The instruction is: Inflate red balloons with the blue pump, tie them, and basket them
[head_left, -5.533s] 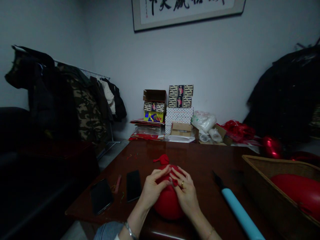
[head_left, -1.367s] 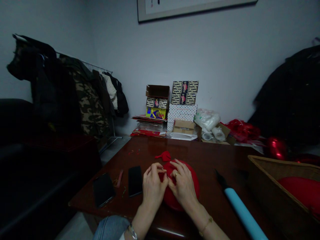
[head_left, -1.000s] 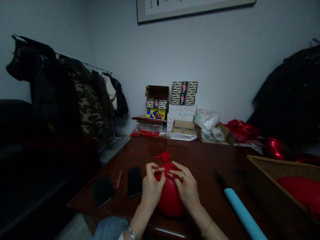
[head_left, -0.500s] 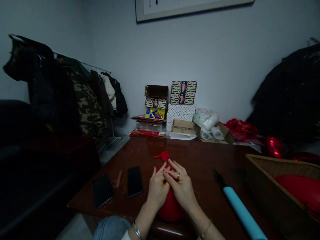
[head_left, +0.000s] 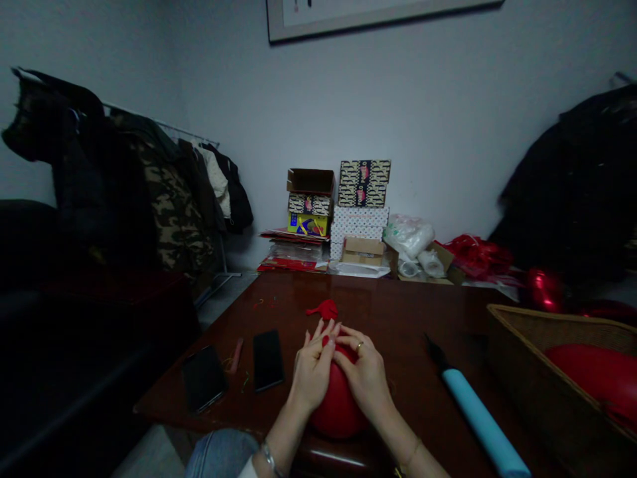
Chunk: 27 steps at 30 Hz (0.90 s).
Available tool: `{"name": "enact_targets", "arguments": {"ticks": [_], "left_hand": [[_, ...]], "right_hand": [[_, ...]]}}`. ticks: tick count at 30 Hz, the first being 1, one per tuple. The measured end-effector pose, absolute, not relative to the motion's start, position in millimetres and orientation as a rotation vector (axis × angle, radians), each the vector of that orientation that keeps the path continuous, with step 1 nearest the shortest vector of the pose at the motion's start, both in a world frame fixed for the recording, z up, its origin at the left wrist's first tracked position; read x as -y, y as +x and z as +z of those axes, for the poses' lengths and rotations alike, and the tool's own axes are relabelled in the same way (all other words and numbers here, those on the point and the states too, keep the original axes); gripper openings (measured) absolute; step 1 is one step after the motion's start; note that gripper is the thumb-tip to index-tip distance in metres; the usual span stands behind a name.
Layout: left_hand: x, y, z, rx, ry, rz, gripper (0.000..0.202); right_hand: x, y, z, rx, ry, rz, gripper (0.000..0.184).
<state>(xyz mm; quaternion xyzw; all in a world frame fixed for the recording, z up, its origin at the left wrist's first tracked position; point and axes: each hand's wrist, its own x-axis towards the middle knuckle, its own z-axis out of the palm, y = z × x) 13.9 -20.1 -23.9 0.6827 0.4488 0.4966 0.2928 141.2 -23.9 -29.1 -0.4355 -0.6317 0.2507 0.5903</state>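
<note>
An inflated red balloon point(head_left: 338, 411) rests at the table's near edge, between my two hands. My left hand point(head_left: 309, 372) lies along its left side, thumb and fingers closed on its top, where a small red bit of the neck shows by the thumb. My right hand point(head_left: 369, 372), with a ring, curls over the right side, fingers pinched close to the left ones. Exactly how the neck runs between the fingers is hidden. Just beyond the fingertips lies a limp red balloon point(head_left: 326, 309).
Left on the table point(head_left: 408, 312) are two dark phones point(head_left: 267, 360) point(head_left: 203, 378) and a small reddish stick point(head_left: 237, 355). A light-blue pump point(head_left: 480, 415) lies at right, beside a wicker basket point(head_left: 512, 362) holding a red balloon point(head_left: 597, 375). Boxes point(head_left: 361, 226) are stacked behind.
My hands have shifted over the balloon's top; the thumbs have drawn apart, and the right fingers have pulled back slightly to the right. More of the balloon shows between my hands.
</note>
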Motion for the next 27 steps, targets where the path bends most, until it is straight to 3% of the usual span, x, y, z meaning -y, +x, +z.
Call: {"name": "enact_targets", "arguments": {"ticks": [6,15,23,27], "left_hand": [[19,14,-25,-1.144,1.737,1.308,0.037],[19,15,-23,-1.168,1.713,1.317,0.038],[21,15,-24,-1.161,1.753,1.301,0.038],[20,15,-25,-1.153,1.757,1.308,0.037]], "right_hand": [[27,142,-20,1.474,-0.965,0.611,0.007],[16,151,-30,1.242,-0.991,0.743,0.029],[27,146,-18,1.440,-1.024,0.658,0.008],[27,144,-17,1.457,-1.020,0.640,0.007]]}}
